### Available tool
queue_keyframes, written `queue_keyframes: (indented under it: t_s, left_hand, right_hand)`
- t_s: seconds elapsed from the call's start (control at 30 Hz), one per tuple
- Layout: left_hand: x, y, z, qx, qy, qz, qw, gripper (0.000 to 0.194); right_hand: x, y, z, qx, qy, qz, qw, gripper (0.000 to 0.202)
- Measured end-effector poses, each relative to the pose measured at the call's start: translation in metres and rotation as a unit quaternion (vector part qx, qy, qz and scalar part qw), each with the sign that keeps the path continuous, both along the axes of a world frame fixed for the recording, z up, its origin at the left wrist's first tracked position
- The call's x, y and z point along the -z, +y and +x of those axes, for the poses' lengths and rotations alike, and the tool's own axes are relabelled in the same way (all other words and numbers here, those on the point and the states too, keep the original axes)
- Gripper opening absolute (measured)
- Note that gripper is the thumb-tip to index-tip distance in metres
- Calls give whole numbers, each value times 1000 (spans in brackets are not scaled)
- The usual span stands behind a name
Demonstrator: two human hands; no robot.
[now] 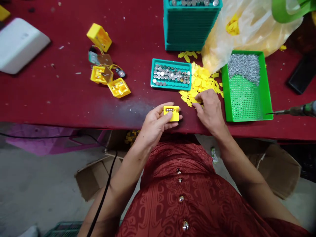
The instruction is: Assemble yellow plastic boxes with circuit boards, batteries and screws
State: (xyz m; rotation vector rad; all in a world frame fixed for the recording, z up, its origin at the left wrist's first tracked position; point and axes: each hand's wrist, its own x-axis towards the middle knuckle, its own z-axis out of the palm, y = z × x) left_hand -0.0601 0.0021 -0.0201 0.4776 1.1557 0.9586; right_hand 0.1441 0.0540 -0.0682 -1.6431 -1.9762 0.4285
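Note:
My left hand (154, 123) holds a small yellow plastic case (175, 116), its thumb lying across the front. Silvery button cells (169, 110) sit in the slot at the top of the case. Over the near edge of a heap of small flat yellow plastic pieces (201, 80), my right hand (209, 110) has its thumb and forefinger pinched on one of them. Just behind the two hands lies a teal tray (154, 70) with many button cells standing in rows.
To the right stands a green basket (228, 108) partly filled with small metal screws, with a screwdriver bit (276, 112) over its corner. Behind are stacked teal trays (189, 31) and a plastic bag (247, 39). Opened yellow cases with wires (119, 87) lie left, near a white box (22, 46).

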Motion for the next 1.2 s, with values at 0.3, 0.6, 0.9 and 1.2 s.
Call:
queue_keyframes:
  t_s: [0.3,0.6,0.9,1.2]
  left_hand:
    - [3,0,1,-17,7,26,999,38]
    - [5,-1,5,4,40,54,998,52]
    - [13,-3,11,40,49,113,992,59]
    - [15,-8,13,55,131,145,979,58]
  right_hand:
    - [-37,-7,-2,-42,200,-26,979,9]
    - [-49,-22,-10,-41,387,-215,896,16]
    - [-51,-29,-30,-13,441,-206,874,11]
    - [-44,-28,-33,-6,392,-214,895,11]
